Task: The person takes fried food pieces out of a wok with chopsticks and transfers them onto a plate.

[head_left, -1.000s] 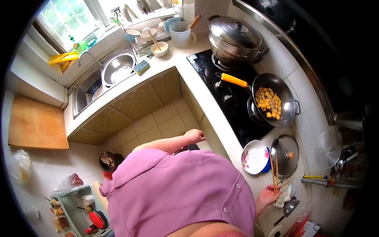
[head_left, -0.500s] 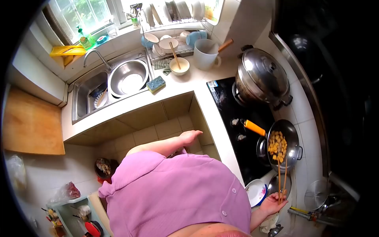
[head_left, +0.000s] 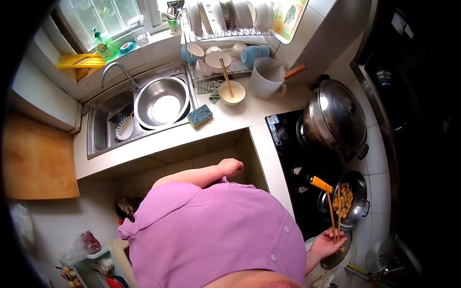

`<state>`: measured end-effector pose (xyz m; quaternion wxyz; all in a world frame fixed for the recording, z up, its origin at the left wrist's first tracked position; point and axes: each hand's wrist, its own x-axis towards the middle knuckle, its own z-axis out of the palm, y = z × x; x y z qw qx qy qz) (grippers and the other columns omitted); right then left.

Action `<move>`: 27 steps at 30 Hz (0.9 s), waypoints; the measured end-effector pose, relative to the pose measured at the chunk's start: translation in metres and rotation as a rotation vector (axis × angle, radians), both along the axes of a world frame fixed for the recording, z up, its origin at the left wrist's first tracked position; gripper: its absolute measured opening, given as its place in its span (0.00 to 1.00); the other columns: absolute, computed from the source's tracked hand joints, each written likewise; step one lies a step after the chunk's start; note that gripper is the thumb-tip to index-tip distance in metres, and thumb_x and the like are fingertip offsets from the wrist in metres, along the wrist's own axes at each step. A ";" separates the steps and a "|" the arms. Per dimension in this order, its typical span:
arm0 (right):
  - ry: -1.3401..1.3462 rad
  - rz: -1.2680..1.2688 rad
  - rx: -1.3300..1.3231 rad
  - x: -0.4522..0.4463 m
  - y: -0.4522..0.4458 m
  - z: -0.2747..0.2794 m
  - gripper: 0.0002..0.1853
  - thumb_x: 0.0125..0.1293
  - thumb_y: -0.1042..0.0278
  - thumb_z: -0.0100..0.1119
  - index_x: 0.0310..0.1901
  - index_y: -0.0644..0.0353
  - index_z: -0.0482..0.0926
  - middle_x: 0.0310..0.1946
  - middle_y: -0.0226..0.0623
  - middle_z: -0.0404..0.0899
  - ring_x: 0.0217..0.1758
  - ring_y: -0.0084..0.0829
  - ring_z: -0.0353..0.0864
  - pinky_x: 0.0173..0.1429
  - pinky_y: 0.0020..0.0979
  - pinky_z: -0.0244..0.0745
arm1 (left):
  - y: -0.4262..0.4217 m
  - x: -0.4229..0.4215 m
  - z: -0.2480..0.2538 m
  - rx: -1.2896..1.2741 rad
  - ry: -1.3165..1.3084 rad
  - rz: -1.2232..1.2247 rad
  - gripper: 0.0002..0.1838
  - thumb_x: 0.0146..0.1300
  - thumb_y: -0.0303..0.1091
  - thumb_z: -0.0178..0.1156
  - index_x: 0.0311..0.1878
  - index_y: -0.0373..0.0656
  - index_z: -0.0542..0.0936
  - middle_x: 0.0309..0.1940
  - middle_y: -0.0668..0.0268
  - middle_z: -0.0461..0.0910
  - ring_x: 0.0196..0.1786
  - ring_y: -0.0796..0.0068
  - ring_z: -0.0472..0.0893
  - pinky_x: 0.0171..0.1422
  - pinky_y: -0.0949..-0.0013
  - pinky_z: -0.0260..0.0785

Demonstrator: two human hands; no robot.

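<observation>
My right hand (head_left: 325,244) is closed around a pair of long wooden chopsticks (head_left: 331,213). Their tips are spread apart over the near side of a dark wok (head_left: 357,211) with an orange handle (head_left: 321,184). Browned yellow cubes of food (head_left: 343,201) lie in the wok; one chopstick crosses over them, the other ends near the handle. Whether the tips touch the food I cannot tell. My left hand (head_left: 231,167) hangs in front of the counter, fingers curled in, with nothing visible in it.
A large lidded steel pot (head_left: 336,115) stands on the black stove (head_left: 293,149). A bowl of pale liquid with chopsticks (head_left: 232,92), a sponge (head_left: 200,115) and a white jug (head_left: 267,79) are on the counter. The sink (head_left: 98,139) holds a steel basin (head_left: 162,103).
My view has shifted, so the stove and wok sit lower and further right. The chopsticks have swung left toward the wok's handle and spread wider. My left fingers, stretched before, are now curled.
</observation>
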<state>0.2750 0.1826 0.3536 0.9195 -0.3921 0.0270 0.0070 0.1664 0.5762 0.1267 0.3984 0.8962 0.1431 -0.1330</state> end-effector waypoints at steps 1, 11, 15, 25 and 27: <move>0.000 -0.001 -0.001 -0.001 0.004 0.001 0.18 0.72 0.49 0.45 0.38 0.54 0.76 0.25 0.25 0.67 0.24 0.18 0.67 0.29 0.16 0.72 | 0.003 0.002 0.008 0.014 -0.048 0.017 0.10 0.55 0.39 0.59 0.40 0.49 0.82 0.34 0.62 0.82 0.40 0.59 0.81 0.44 0.60 0.74; -0.002 -0.080 -0.031 -0.004 0.021 0.008 0.18 0.72 0.48 0.45 0.38 0.54 0.76 0.25 0.25 0.66 0.25 0.19 0.66 0.30 0.17 0.71 | 0.010 0.014 0.002 -0.050 -0.110 -0.065 0.13 0.60 0.42 0.59 0.41 0.43 0.79 0.40 0.60 0.80 0.45 0.59 0.79 0.49 0.58 0.72; -0.036 -0.035 -0.043 -0.003 0.016 0.000 0.19 0.72 0.48 0.44 0.41 0.56 0.77 0.29 0.27 0.72 0.26 0.21 0.69 0.32 0.18 0.73 | 0.009 0.014 -0.006 -0.074 -0.096 -0.081 0.14 0.60 0.42 0.58 0.44 0.45 0.79 0.43 0.60 0.80 0.48 0.58 0.78 0.52 0.59 0.71; -0.214 -0.033 -0.024 0.002 -0.030 -0.003 0.23 0.71 0.51 0.45 0.55 0.61 0.73 0.42 0.31 0.75 0.41 0.27 0.71 0.47 0.27 0.70 | 0.005 0.014 0.007 -0.104 -0.085 -0.118 0.15 0.58 0.39 0.60 0.46 0.42 0.79 0.40 0.56 0.81 0.43 0.55 0.81 0.48 0.60 0.73; -0.270 -0.106 -0.003 -0.001 -0.041 0.006 0.19 0.70 0.58 0.48 0.55 0.63 0.73 0.41 0.33 0.75 0.42 0.29 0.72 0.51 0.27 0.69 | 0.004 0.015 -0.002 -0.110 -0.034 -0.143 0.15 0.59 0.37 0.60 0.47 0.41 0.79 0.40 0.55 0.82 0.42 0.59 0.82 0.47 0.63 0.74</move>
